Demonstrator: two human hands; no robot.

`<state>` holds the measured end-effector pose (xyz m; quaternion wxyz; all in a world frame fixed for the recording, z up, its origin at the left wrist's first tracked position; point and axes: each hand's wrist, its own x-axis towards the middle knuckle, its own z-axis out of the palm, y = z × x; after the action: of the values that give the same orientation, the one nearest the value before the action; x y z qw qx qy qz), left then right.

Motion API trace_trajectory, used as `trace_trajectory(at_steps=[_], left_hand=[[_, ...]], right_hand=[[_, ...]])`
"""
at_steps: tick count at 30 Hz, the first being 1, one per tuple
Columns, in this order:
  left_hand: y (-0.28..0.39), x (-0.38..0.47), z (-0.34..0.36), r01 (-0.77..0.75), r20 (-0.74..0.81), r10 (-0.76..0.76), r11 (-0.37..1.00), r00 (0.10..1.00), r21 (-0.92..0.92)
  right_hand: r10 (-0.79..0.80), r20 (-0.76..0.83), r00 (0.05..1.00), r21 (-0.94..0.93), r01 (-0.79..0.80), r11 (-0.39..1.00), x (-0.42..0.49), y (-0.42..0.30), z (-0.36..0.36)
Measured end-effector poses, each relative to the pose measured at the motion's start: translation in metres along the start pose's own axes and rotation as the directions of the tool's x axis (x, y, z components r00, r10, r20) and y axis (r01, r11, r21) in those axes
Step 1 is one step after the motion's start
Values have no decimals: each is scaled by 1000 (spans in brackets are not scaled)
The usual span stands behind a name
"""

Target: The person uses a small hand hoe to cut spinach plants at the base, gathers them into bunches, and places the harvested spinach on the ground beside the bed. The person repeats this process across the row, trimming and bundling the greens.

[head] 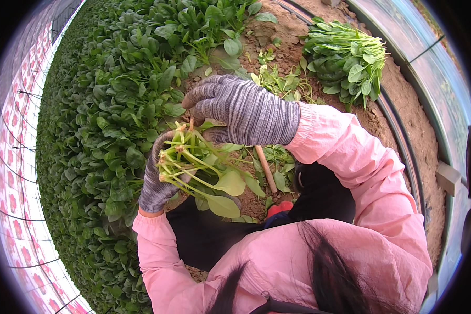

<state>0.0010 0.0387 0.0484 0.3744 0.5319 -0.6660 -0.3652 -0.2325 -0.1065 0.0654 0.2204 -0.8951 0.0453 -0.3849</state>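
Note:
My left hand (159,176), in a grey knitted glove with a dark coated palm, holds a small bunch of spinach (188,153). The cut root ends point up and left; the leaves hang to the lower right. Over the top of the bunch is my right hand (235,108), gloved alike, its fingers curled near the root ends and its thumb beside the stems. Whether those fingers grip a stem is unclear. Below the right hand, a wooden tool handle (265,168) lies on the soil, its upper end hidden.
Dense growing spinach (102,117) fills the left side. Upper right lies a pile of picked spinach (345,59), with loose leaves (282,80) scattered nearby. Black hoses (402,141) run along the soil beside the plastic-sheeted wall (435,78). Something red (279,208) shows by my legs.

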Motion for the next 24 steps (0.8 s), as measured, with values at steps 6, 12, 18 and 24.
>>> trace_trajectory(at_steps=[6,12,18,24], left_hand=[[3,-4,3,-53,-26,54,998,998,36],[14,-9,5,-111,-10,112,993,994,43],[13,-3,7,-62,-44,64,997,997,53],[14,4,14,38,-178,-22,995,984,87]], right_hand=[[-56,-9,998,-69,56,996,-4,-7,3],[65,-55,996,143,-57,988,-3,-9,-11],[756,173,631,-507,-601,618,-4,30,-48],[253,-125,959,-300,-280,912,-11,22,-44]])
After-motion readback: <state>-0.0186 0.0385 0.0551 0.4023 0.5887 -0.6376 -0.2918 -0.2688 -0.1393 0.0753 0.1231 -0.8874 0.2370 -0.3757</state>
